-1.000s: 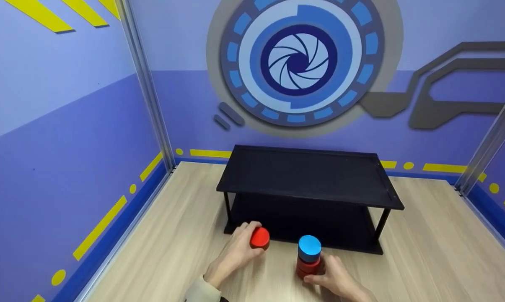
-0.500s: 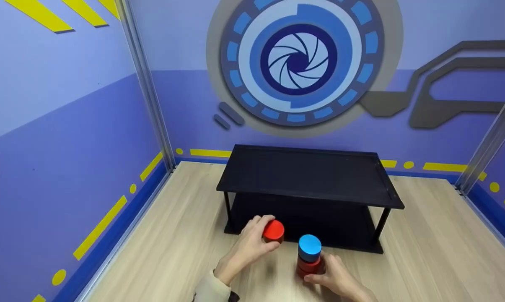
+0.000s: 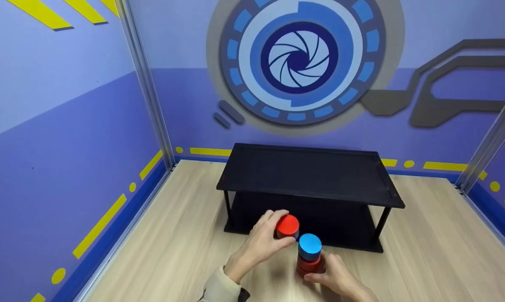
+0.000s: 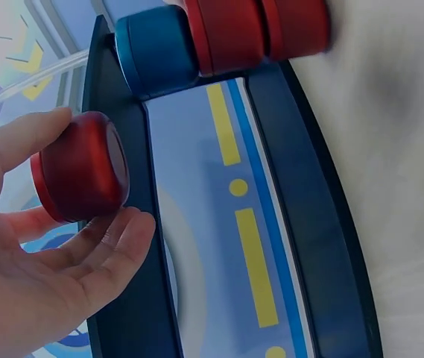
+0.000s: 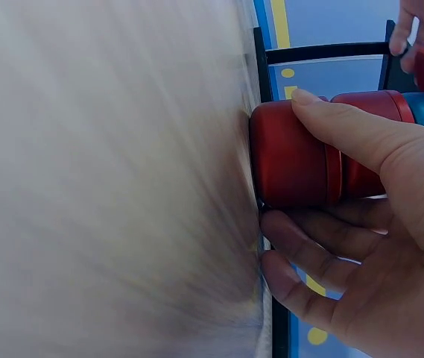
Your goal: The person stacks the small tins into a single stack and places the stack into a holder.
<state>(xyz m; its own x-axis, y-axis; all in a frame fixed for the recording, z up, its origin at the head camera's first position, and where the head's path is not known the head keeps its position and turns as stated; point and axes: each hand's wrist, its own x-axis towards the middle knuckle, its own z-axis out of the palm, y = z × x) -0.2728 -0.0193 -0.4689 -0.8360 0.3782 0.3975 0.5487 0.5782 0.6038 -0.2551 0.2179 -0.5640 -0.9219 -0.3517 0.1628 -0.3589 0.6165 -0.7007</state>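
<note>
In the head view my left hand (image 3: 260,242) grips a small round red canister (image 3: 288,226) and carries it above the table, its shadow on the wood below. The left wrist view has thumb and fingers around that red canister (image 4: 83,170). Just right of it stands a stack: a blue canister (image 3: 310,246) on top of two red ones. My right hand (image 3: 339,277) holds the stack low down from the right. In the right wrist view its thumb lies on the bottom red canister (image 5: 290,153), with the fingers on the other side. The held canister and the stack are apart.
A black two-level rack (image 3: 302,174) stands directly behind the hands, its upper shelf on thin posts. The wooden table (image 3: 185,243) is bounded by a patterned purple wall at the left, back and right, with metal corner posts (image 3: 147,84).
My left hand has moved right and away from me, raising the red canister toward the stack. The right hand and the stack have stayed in place.
</note>
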